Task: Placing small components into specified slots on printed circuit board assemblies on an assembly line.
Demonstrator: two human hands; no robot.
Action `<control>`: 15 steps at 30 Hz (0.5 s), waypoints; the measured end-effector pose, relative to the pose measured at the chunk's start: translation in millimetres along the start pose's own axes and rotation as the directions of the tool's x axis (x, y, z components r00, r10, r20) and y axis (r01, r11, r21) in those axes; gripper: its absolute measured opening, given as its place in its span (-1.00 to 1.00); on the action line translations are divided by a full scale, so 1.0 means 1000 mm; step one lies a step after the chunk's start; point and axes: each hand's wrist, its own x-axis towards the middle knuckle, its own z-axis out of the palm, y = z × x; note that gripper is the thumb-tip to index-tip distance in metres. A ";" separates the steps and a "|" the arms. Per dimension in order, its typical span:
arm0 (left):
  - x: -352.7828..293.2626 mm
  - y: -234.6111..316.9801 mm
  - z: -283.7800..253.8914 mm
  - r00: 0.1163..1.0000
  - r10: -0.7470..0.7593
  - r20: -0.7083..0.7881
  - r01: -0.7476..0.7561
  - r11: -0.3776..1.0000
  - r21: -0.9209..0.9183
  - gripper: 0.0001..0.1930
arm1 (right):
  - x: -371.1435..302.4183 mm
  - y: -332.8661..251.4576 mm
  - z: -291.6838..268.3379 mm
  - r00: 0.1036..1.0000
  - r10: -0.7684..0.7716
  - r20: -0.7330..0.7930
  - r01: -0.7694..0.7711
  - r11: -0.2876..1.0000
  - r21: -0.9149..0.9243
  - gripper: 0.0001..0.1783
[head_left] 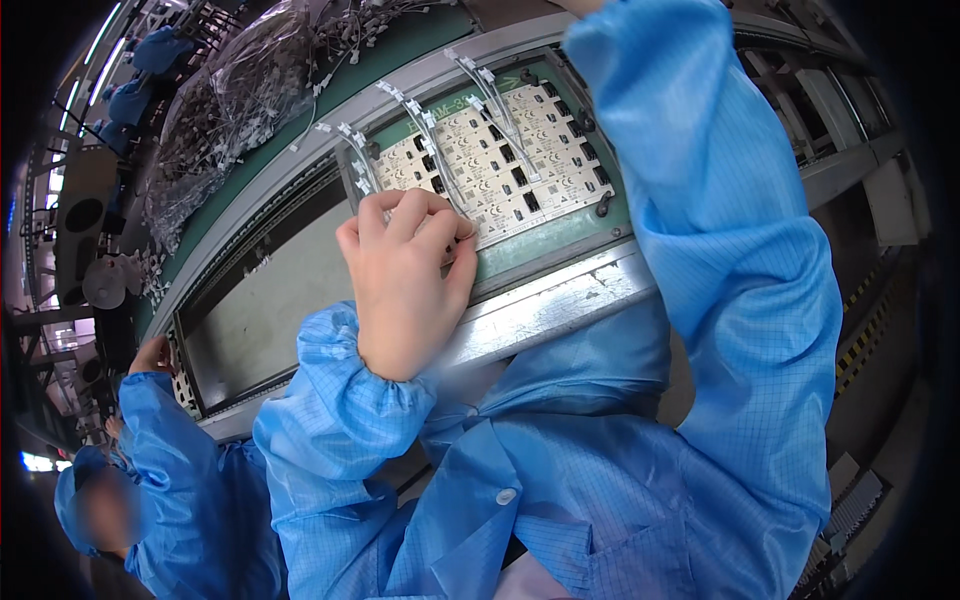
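A white panel of circuit boards (pixel 560 150) with rows of small black parts lies in a green carrier (pixel 540 252). Several thin white cables with plugs (pixel 425 120) lie across its far side, their ends reaching onto the panel. Over the panel's near left corner is my left hand (pixel 408 270), fingers curled and thumb pressed toward the index finger. What sits between those fingertips is hidden. My right arm stretches far forward along the panel's right side. Only a sliver of my right hand (pixel 578 5) shows at the top edge, with its fingers out of the picture.
A metal rail (pixel 560 305) runs along the near side of the line. Clear plastic bags of white cables (pixel 240 100) lie on the green bench beyond. To the left, a co-worker in blue (pixel 190 480) reaches toward another board. Metal framework (pixel 850 160) stands at right.
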 end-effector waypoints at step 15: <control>-0.002 -0.003 0.007 0.976 0.204 -0.081 -0.190 0.969 0.155 -0.90 | -0.127 -0.065 -0.057 0.967 0.161 0.198 -0.130 0.978 -0.163 -0.74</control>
